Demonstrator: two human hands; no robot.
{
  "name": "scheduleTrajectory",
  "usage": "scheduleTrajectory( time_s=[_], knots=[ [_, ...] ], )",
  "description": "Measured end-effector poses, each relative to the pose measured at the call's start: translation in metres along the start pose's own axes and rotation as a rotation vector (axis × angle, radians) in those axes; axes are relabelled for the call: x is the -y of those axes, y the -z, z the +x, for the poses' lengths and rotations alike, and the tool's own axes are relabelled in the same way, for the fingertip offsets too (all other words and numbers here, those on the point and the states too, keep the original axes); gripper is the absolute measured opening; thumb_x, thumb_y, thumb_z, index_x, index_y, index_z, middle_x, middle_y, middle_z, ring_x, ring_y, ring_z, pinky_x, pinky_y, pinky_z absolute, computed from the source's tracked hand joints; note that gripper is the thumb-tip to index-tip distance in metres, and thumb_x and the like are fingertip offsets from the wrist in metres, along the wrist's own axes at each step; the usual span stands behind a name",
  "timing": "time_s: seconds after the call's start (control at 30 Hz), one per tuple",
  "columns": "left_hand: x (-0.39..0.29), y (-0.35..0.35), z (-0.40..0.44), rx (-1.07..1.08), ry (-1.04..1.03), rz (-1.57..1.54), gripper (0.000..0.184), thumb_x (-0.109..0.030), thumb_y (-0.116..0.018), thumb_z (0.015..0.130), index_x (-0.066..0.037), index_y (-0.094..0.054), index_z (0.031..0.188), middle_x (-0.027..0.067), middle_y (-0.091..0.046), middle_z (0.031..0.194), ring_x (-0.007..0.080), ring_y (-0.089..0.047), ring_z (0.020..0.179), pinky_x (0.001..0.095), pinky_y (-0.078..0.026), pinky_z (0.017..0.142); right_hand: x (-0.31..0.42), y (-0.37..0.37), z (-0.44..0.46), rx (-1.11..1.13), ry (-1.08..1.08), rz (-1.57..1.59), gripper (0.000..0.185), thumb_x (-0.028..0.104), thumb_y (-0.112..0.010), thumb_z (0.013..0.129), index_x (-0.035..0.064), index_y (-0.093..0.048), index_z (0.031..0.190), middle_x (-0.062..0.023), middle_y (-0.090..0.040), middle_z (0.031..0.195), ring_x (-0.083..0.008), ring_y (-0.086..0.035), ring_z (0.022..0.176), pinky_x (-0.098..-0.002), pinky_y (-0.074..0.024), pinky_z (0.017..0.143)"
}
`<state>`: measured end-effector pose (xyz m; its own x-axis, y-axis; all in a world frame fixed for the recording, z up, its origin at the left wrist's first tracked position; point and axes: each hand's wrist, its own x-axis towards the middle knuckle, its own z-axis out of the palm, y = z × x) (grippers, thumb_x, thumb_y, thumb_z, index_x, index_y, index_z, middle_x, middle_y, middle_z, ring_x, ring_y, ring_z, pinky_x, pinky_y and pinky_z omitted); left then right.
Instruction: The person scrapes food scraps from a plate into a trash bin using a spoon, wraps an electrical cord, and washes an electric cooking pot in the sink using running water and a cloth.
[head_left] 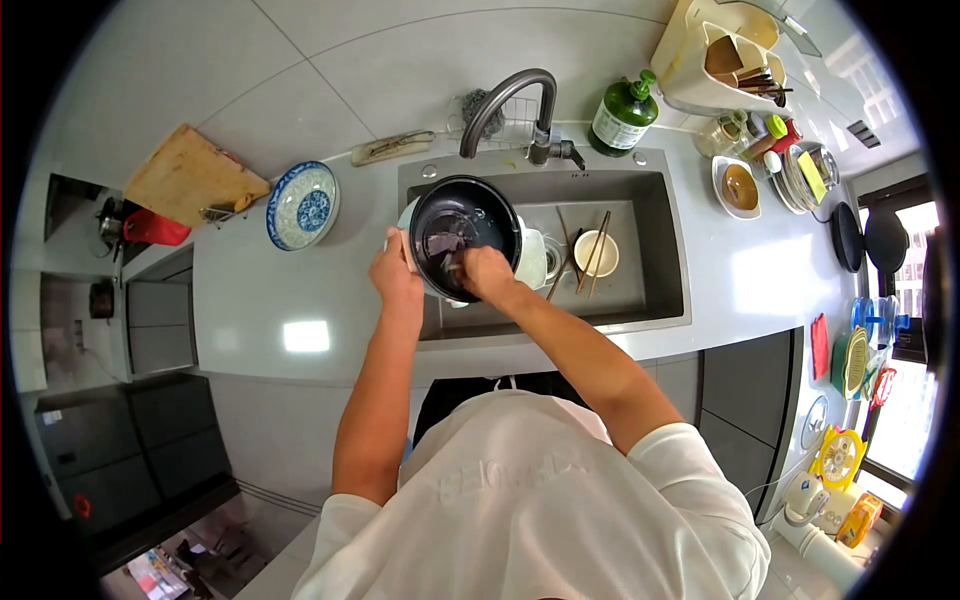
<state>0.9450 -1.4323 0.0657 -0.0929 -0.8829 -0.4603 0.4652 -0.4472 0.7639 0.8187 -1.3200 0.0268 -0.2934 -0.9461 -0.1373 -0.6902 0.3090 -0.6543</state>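
Note:
A round black pot [484, 212] is tilted over the left part of the sink. My left hand [394, 271] grips its left edge, the fingers partly hidden behind the rim. Inside the pot, against its lower wall, my right hand [484, 272] has its fingers curled; what they hold, if anything, is not clear. A pale, shiny patch shows on the pot's inner bottom. Below and behind the pot, a white thing [533, 258] juts out on both sides, mostly covered. To the right in the sink sits a small cream bowl [598, 253], with chopsticks [602, 237] lying across it.
A dark curved faucet [515, 85] rises behind the sink [648, 210]. A green pump bottle [624, 116] stands at the back. On the left counter are a blue-and-white bowl [303, 206] and a cutting board [190, 180]. Stacked dishes [796, 182] and jars stand at the right.

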Motion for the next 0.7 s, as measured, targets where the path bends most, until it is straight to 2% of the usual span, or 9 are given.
scheduleTrajectory(
  time_s=[0.1,0.13,0.23,0.27,0.37,0.4,0.5,0.6,0.7],
  knots=[
    [0.001,0.004,0.002,0.03,0.006,-0.038,0.028,-0.014,-0.065,0.1,0.009,-0.056,0.112,0.0152,-0.067,0.103,0.0243,-0.069,0.088,0.0384,-0.058,0.076,-0.016,0.002,0.011,-0.009,-0.1,-0.196,0.016,0.013,-0.064,0.084,0.0037,-0.074,0.092,-0.0191,-0.073,0.099,-0.036,-0.072,0.095,-0.0437,-0.0581,0.086],
    [0.001,0.003,0.003,0.025,0.007,-0.038,0.028,-0.014,-0.066,0.1,0.009,-0.057,0.112,0.0151,-0.067,0.104,0.0241,-0.069,0.089,0.0378,-0.058,0.076,-0.018,0.002,0.013,-0.091,-0.084,-0.226,0.016,0.009,-0.061,0.085,0.005,-0.074,0.093,-0.0193,-0.071,0.108,-0.0358,-0.069,0.104,-0.0412,-0.0568,0.09],
    [-0.003,-0.003,-0.005,-0.001,-0.016,0.008,0.028,-0.015,-0.067,0.099,0.009,-0.061,0.111,0.0147,-0.067,0.106,0.0232,-0.068,0.089,0.0361,-0.057,0.077,-0.022,-0.002,0.015,-0.128,-0.011,-0.269,0.019,0.008,-0.059,0.086,0.0051,-0.074,0.097,-0.0197,-0.069,0.113,-0.0357,-0.065,0.109,-0.0406,-0.056,0.092],
    [-0.006,-0.007,-0.008,-0.011,-0.04,0.055,0.028,-0.016,-0.068,0.098,0.009,-0.062,0.11,0.0145,-0.067,0.107,0.023,-0.068,0.089,0.0357,-0.057,0.077,-0.024,-0.002,0.016,-0.051,0.01,-0.291,0.02,0.01,-0.062,0.084,0.004,-0.072,0.101,-0.0182,-0.068,0.113,-0.0356,-0.064,0.11,-0.0415,-0.0562,0.091],
    [-0.009,-0.014,-0.014,-0.013,-0.084,0.141,0.028,-0.014,-0.069,0.097,0.008,-0.063,0.114,0.0141,-0.067,0.109,0.0226,-0.067,0.095,0.034,-0.056,0.083,-0.025,0.008,0.002,-0.136,0.116,-0.185,0.023,0.011,-0.065,0.082,0.0083,-0.073,0.104,-0.0161,-0.068,0.103,-0.0354,-0.064,0.106,-0.0434,-0.0547,0.092],
    [-0.008,-0.014,-0.015,-0.01,-0.094,0.164,0.028,-0.013,-0.069,0.097,0.007,-0.063,0.116,0.014,-0.068,0.109,0.0225,-0.067,0.098,0.0334,-0.055,0.086,-0.025,0.01,-0.001,-0.177,0.087,-0.101,0.024,0.01,-0.067,0.08,0.0089,-0.072,0.104,-0.016,-0.066,0.1,-0.036,-0.063,0.104,-0.044,-0.0541,0.091],
    [-0.006,-0.017,-0.02,0.087,-0.213,0.246,0.031,-0.011,-0.071,0.094,0.007,-0.063,0.119,0.0144,-0.066,0.119,0.0217,-0.065,0.105,0.0327,-0.053,0.091,-0.033,0.021,-0.007,-0.26,0.116,0.028,0.026,0.007,-0.067,0.08,0.0078,-0.072,0.105,-0.016,-0.066,0.099,-0.0367,-0.063,0.102,-0.0455,-0.0534,0.089],
    [-0.009,-0.02,-0.03,0.24,-0.358,0.388,0.026,-0.009,-0.07,0.093,0.005,-0.065,0.114,0.0128,-0.065,0.122,0.0211,-0.062,0.113,0.031,-0.05,0.097,-0.046,0.033,-0.009,-0.313,0.152,0.05,0.026,0.006,-0.065,0.08,0.0071,-0.072,0.105,-0.0166,-0.065,0.095,-0.0382,-0.063,0.098,-0.0465,-0.0539,0.086],
    [-0.015,-0.025,-0.035,0.301,-0.566,0.621,0.022,-0.008,-0.07,0.091,0.002,-0.067,0.111,0.0131,-0.066,0.121,0.0241,-0.064,0.114,0.0333,-0.051,0.097,-0.057,0.045,-0.01,-0.347,0.133,0.051,0.024,0.006,-0.063,0.081,0.0068,-0.072,0.103,-0.0172,-0.065,0.094,-0.0394,-0.063,0.096,-0.0478,-0.0541,0.083]
  ],
)
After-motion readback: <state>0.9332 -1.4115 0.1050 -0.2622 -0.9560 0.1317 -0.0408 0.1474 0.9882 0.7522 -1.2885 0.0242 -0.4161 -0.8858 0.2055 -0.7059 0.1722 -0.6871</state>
